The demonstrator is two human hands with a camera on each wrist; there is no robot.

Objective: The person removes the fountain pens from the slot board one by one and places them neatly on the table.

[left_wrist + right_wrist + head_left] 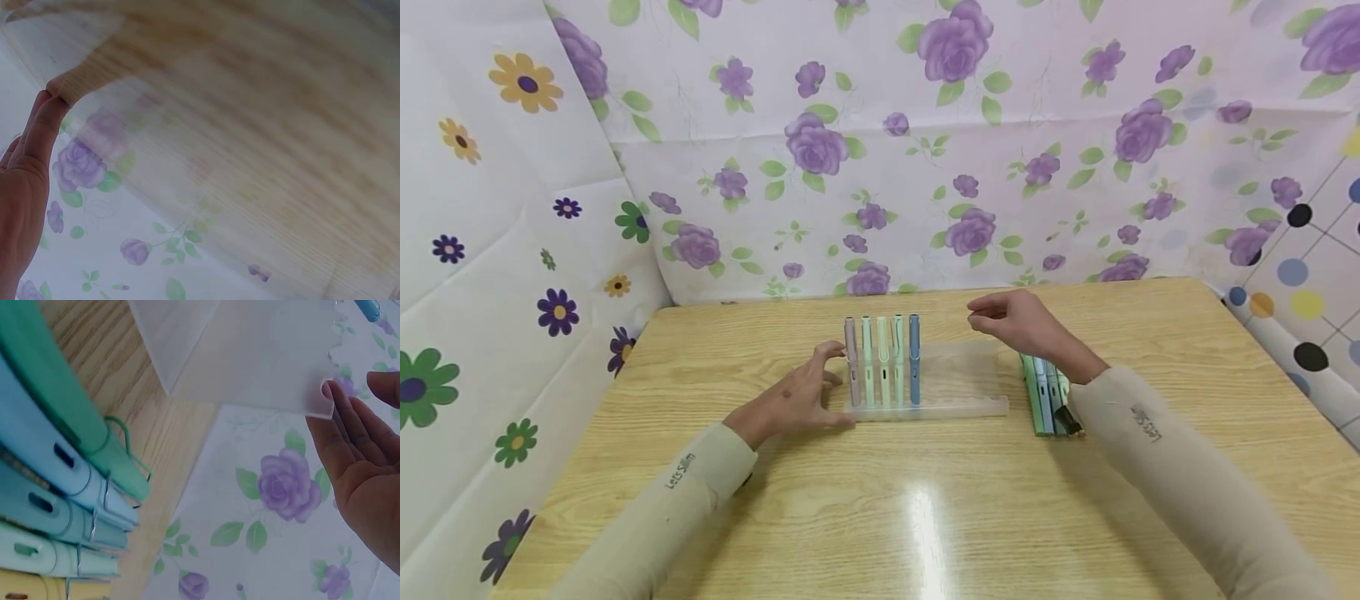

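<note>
A clear plastic pen tray (966, 383) lies at the middle of the wooden table (925, 508). Several pastel pens (883, 362) stand in a row in its left part, from mauve to blue. My left hand (808, 392) rests on the table at the tray's left end, fingers straight and touching it, thumb by the mauve pen (852, 358). My right hand (1011, 321) hovers above the tray's right part, fingers relaxed, holding nothing. In the right wrist view the open palm (362, 462) is beside the tray's frosted edge (250, 356). The left wrist view is blurred and shows only straight fingers (25, 187).
Several more pens (1047, 396) in green and blue shades lie side by side on the table under my right wrist, clips showing (56, 456). Floral cloth walls (880, 150) close in the table at the back and both sides.
</note>
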